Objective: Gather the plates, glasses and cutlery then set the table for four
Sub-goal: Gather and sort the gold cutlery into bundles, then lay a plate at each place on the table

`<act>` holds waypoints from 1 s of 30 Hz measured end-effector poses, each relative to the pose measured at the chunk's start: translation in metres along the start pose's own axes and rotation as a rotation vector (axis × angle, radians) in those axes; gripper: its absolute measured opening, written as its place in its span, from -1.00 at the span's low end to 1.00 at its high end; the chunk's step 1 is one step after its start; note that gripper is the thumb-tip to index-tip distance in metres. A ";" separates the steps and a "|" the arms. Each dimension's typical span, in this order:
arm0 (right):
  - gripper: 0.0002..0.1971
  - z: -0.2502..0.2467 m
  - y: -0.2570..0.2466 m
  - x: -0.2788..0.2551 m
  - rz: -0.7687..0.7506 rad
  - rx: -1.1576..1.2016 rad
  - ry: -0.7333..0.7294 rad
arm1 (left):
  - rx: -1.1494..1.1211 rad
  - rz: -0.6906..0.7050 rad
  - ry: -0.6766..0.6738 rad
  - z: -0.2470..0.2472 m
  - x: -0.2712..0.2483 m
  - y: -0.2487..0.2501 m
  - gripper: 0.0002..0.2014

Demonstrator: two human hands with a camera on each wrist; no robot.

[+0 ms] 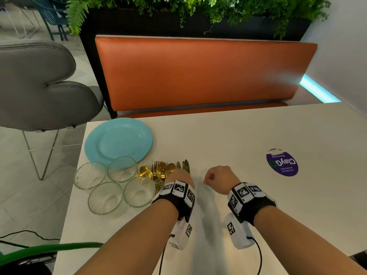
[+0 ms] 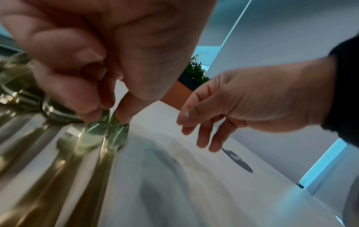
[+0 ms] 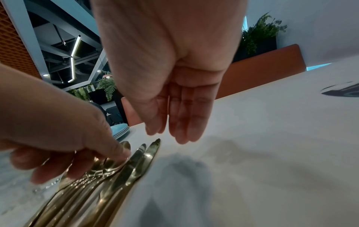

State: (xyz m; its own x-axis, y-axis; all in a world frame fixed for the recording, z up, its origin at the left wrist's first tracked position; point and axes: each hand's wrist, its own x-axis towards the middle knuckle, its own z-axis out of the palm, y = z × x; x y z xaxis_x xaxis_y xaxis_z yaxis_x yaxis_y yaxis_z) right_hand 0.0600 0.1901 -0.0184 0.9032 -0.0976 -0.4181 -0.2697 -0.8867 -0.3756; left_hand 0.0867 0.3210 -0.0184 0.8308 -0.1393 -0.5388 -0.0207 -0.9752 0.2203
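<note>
A stack of light-blue plates [image 1: 119, 139] [image 3: 120, 130] lies at the table's far left. In front of it stand several clear glasses [image 1: 105, 197]. To their right is a pile of gold cutlery [image 1: 158, 171] [image 2: 58, 153] [image 3: 108, 176], with the knives [image 1: 185, 166] [image 3: 143, 155] on its right edge. My left hand [image 1: 177, 173] [image 2: 112, 113] [image 3: 108, 152] reaches down onto the pile, its thumb and curled fingertips pinching a knife blade. My right hand [image 1: 212, 176] [image 2: 204, 135] [image 3: 174, 132] hovers just right of the knives, fingers relaxed and pointing down, holding nothing.
The white table [image 1: 238, 139] carries a round purple sticker [image 1: 282, 162] at the right. An orange bench [image 1: 198, 72] runs along the far side. A grey chair [image 1: 39, 86] stands at the left end. Cables hang from both wrist units.
</note>
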 end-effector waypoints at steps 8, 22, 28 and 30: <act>-0.87 -0.019 -0.046 0.067 -0.028 0.190 -0.081 | -0.344 -0.122 0.210 -0.077 0.037 -0.015 -0.66; -0.60 -0.003 -0.135 0.177 0.123 0.557 -0.418 | -0.364 -0.419 0.195 -0.117 0.101 -0.061 -0.52; -0.92 0.011 -0.147 0.184 0.184 0.641 -0.521 | -0.358 -0.437 0.195 -0.116 0.101 -0.071 -0.55; -0.82 0.013 -0.151 0.187 0.197 0.657 -0.525 | -0.376 -0.428 0.197 -0.117 0.101 -0.074 -0.56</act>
State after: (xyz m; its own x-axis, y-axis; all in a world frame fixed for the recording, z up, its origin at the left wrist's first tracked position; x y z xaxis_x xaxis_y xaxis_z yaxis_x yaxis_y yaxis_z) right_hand 0.2650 0.3121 -0.0507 0.5918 0.1432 -0.7932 -0.6899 -0.4189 -0.5904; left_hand 0.2369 0.3987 0.0061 0.8101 0.3219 -0.4901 0.5066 -0.8051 0.3085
